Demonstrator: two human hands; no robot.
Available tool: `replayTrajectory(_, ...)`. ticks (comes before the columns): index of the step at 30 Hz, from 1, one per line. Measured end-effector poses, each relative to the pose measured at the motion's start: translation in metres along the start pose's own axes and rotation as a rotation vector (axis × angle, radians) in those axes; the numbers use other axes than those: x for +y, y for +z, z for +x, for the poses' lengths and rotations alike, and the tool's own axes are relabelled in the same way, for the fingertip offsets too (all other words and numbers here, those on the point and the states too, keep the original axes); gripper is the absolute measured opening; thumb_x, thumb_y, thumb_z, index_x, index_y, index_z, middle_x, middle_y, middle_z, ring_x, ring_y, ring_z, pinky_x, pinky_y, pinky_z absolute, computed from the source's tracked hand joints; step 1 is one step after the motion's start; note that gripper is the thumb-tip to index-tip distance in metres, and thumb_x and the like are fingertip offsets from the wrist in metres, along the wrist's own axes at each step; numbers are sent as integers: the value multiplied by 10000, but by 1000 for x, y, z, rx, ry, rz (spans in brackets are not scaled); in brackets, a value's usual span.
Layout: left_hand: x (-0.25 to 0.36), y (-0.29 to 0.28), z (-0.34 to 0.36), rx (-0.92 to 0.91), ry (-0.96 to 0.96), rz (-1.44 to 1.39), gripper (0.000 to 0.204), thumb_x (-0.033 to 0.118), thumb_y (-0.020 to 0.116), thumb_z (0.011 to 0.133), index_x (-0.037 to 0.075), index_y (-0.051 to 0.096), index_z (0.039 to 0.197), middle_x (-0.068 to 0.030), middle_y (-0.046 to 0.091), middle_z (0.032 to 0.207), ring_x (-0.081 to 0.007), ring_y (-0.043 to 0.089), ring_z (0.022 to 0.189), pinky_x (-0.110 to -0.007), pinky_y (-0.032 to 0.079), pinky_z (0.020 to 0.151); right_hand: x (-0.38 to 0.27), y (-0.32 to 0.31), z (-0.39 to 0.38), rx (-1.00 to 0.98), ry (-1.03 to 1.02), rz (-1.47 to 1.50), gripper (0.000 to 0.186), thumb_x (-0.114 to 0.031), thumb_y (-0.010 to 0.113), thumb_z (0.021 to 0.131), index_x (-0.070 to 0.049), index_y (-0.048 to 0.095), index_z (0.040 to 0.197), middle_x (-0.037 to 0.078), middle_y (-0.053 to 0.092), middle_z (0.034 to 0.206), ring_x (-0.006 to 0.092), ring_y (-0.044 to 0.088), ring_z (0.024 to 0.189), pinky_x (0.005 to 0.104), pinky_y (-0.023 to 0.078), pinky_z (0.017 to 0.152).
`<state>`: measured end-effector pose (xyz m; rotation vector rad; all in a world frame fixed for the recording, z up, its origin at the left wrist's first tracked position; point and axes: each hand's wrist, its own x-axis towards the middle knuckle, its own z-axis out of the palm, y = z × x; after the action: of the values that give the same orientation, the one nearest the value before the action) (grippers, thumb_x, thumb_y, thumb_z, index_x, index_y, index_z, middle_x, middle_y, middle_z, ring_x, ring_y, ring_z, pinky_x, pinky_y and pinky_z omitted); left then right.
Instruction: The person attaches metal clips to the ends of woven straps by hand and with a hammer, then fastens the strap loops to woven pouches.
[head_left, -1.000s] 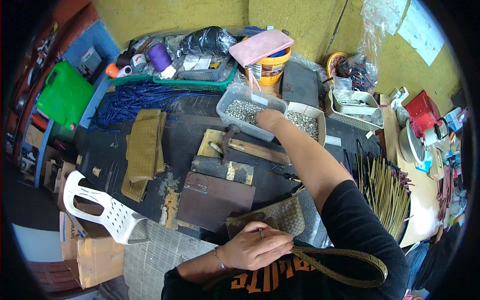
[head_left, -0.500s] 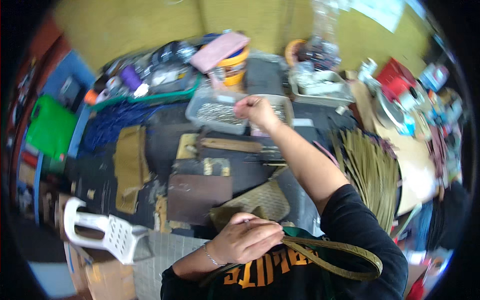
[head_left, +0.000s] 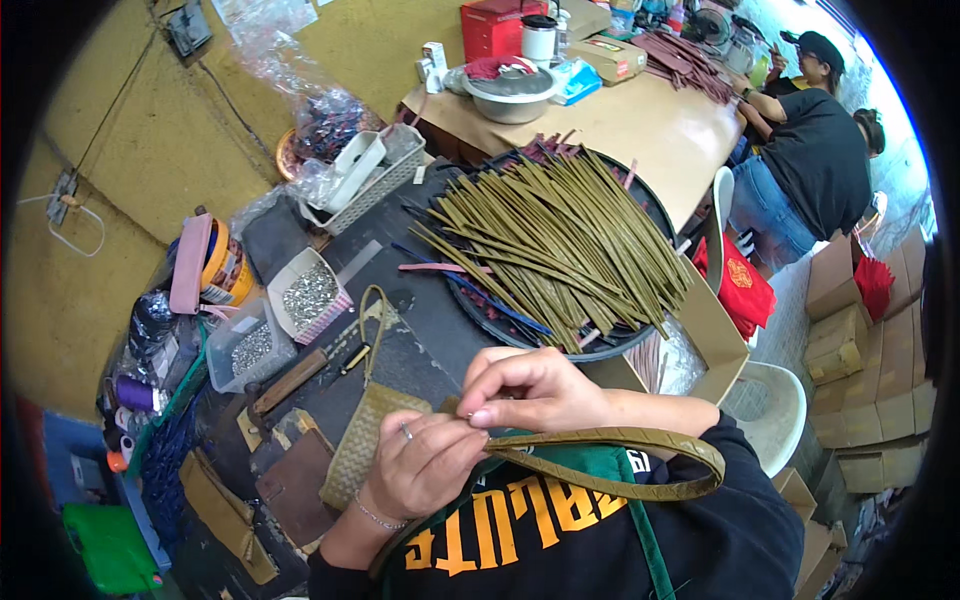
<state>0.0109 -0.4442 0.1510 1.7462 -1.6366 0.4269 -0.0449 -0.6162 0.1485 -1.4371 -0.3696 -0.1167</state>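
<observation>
The right hand [head_left: 535,395] has left the clear tub [head_left: 235,378] and met the left hand [head_left: 425,450], so both now work together: the left curls closed around the end of the strap [head_left: 590,437], which loops below the right wrist; the right pinches, apparently on a shiny bit [head_left: 469,415]. Ahead of the hands: yellow wall [head_left: 100,200], black table [head_left: 440,335], strips [head_left: 570,240] beyond the right, pouch [head_left: 375,430] beside the left.
</observation>
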Motion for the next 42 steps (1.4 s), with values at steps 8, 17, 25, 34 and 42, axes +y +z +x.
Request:
replayTrajectory(8, 9, 4, 15, -108, 110, 45, 163, 79, 551, 658, 69, 569, 819, -1, 541, 846, -115, 557, 751, -242, 362, 629, -7, -4, -33, 106, -154, -171, 103, -50, 607, 710, -24, 600, 810, 55, 534, 775, 138, 514, 734, 232, 417, 648)
replayTrajectory(17, 10, 3, 20, -6, 214, 111, 111, 75, 568, 641, 69, 585, 750, -8, 517, 831, -141, 540, 771, -255, 386, 646, -12, -10, -34, 96, -185, -315, 105, 39, 614, 656, 18, 605, 758, 105, 574, 738, 163, 554, 651, 237, 439, 581)
replayTrajectory(25, 6, 0, 10, -51, 228, 54, 186, 26, 574, 649, 24, 547, 834, -38, 506, 897, -165, 552, 814, -249, 422, 594, 1, -8, -31, 55, -35, -74, 91, -4, 633, 662, 4, 615, 751, 94, 579, 734, 140, 548, 669, 229, 437, 600)
replayTrajectory(34, 4, -1, 9, -3, 244, 51, 121, 29, 582, 618, -3, 576, 735, -71, 520, 825, -169, 550, 747, -260, 465, 552, 8, -10, -28, 1, -67, -31, 95, -11, 617, 679, -3, 620, 773, 101, 587, 765, 146, 556, 688, 234, 440, 609)
replayTrajectory(42, 5, 0, 6, -50, 171, 55, 166, 42, 558, 671, 17, 561, 836, -56, 519, 900, -163, 561, 799, -257, 420, 637, 14, -16, -24, -63, -267, -147, 127, -8, 627, 660, -1, 618, 786, 105, 586, 760, 169, 576, 674, 241, 461, 584)
